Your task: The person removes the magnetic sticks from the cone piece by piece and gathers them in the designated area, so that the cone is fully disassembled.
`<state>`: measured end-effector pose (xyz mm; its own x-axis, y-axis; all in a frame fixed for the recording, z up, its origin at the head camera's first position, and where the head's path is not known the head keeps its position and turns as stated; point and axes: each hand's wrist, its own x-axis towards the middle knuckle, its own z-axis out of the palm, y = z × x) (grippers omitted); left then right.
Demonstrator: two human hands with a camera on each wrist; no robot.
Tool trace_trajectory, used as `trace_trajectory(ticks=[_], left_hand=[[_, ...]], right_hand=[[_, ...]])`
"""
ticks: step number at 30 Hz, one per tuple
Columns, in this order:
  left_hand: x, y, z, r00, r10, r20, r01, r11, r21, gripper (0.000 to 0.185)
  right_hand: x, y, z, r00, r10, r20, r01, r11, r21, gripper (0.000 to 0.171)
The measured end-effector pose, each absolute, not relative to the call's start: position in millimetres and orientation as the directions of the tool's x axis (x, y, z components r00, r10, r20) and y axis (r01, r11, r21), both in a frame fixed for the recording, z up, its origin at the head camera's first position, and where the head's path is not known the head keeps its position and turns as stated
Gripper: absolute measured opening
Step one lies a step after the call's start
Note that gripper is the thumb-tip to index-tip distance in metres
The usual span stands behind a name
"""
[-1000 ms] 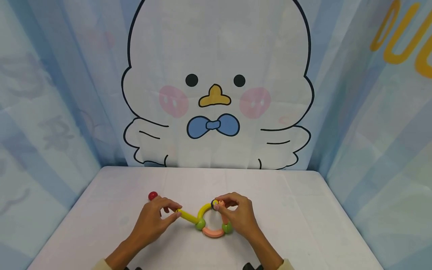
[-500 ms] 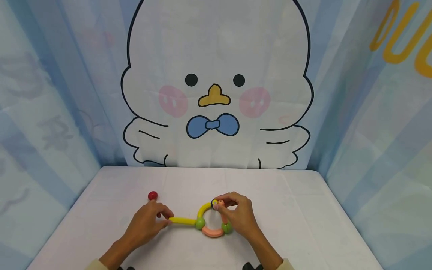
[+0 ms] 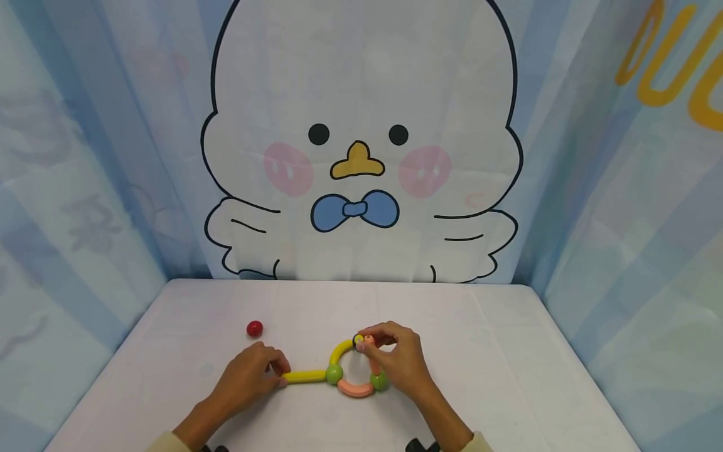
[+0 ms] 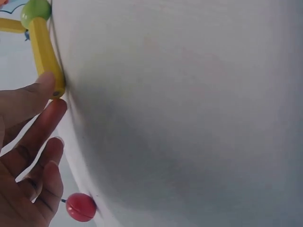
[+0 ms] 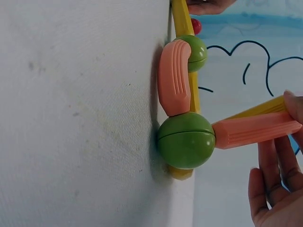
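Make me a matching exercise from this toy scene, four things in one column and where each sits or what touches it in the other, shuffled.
Things:
1. red ball
2. straight yellow stick
3. curved pink piece
4. short pink stick

Places:
A. lies between the two green balls, at the near side of the ring
B. pinched at its top end by the right hand
C. lies alone on the table, touching nothing
D. its free end touched by the left hand

Pairs: 1-C, 2-D, 3-A, 4-B
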<state>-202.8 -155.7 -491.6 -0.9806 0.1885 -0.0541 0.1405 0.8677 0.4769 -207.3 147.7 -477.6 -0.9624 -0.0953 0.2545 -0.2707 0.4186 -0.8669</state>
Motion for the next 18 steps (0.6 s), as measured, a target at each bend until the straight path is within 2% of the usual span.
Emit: trace_trajectory(ticks=[9, 18], left_hand=[[-199.6, -135.7, -477.5, -0.977, 0.188, 0.097, 0.211, 0.84, 0.499, 0.025], [-206.9, -94.3, -461.9, -0.951, 0.23, 0.206, 0.309, 0.702, 0.642, 0.018]], right_hand=[[-207.4, 148.3, -477.5, -0.965, -0.095, 0.244, -0.261, 0.424, -0.867, 0.02], [-207.3, 149.4, -478.4, -0.965, -0.101, 0.24, -0.26, 0.439, -0.86, 0.019]])
